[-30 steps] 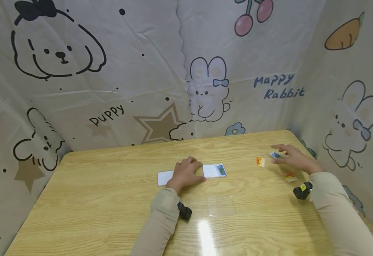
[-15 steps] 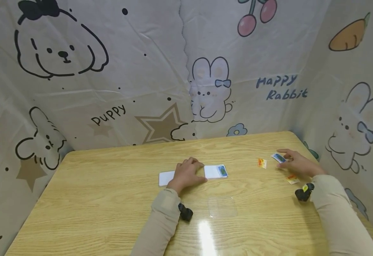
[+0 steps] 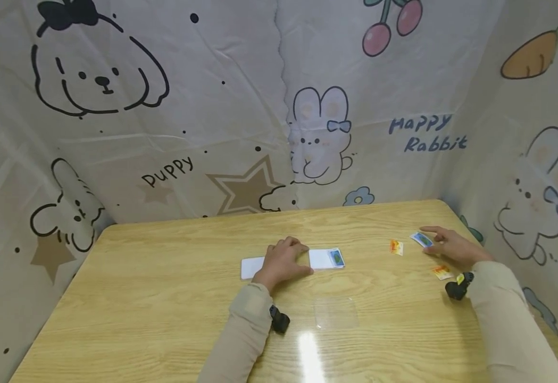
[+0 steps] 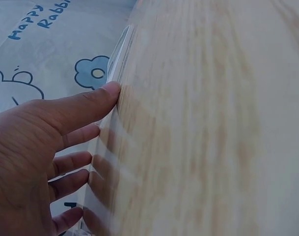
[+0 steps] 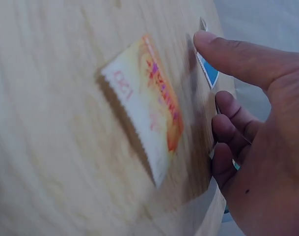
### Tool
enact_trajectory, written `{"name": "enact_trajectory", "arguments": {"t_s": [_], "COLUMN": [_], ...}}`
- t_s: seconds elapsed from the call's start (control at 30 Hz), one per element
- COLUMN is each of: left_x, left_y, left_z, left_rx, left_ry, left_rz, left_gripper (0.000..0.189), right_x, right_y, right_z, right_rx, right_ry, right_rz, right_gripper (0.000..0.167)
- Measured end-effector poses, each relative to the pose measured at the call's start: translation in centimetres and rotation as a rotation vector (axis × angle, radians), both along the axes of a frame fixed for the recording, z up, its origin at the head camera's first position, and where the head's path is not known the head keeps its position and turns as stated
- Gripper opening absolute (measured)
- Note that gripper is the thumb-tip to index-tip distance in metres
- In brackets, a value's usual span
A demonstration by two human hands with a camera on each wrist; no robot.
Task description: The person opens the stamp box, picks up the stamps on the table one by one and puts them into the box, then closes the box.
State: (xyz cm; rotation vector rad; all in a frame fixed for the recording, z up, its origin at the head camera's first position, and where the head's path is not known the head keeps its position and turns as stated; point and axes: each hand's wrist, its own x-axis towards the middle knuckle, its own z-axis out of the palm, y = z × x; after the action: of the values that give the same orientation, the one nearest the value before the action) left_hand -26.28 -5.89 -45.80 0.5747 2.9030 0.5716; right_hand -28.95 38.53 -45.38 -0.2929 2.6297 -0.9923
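Right hand (image 3: 455, 249) half-curled at the blue stamp (image 3: 422, 240), right of the holder (image 3: 321, 259) — can't tell if it's pinched. Stamp looks bowed, so squeezing hard could crease it — left hand (image 3: 282, 261)'s loosely spread over the holder.

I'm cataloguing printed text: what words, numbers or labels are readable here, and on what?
"puppy": cloth backdrop, left side.
"Happy Rabbit": same backdrop, right side.
Apparently "120": orange stamp in the right wrist view; its other lettering is blurred.
Blue stamps, left orange stamp: any lettering too small to read.
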Motion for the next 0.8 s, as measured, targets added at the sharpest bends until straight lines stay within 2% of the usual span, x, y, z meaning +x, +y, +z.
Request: {"name": "enact_trajectory", "arguments": {"t_s": [0.27,0.47,0.63,0.8], "left_x": [-0.06,-0.07,-0.02,-0.13], "left_y": [0.12,0.05,0.02,0.01], "left_z": [-0.16,-0.10,0.03,0.15], "left_rx": [-0.013,-0.020,-0.017,-0.022], "left_ry": [-0.007,-0.008,-0.012,-0.011], "left_rz": [-0.003,0.000,-0.001,0.002], "left_gripper": [0.061,0.061,0.062,0.062], "right_x": [-0.61,-0.89,-0.91,-0.94], "right_y": [0.31,0.21,0.05,0.01], "right_z": [0.02,0.36,0.59,0.59], "right_rx": [-0.022,0.046,0.065,0.055], "right_ry": [-0.049,-0.011,0.022,0.017], "right_rz": [0.063,0.085,0.100,0.088], "right_gripper": [0.071,0.067,0.062,0.060]}}
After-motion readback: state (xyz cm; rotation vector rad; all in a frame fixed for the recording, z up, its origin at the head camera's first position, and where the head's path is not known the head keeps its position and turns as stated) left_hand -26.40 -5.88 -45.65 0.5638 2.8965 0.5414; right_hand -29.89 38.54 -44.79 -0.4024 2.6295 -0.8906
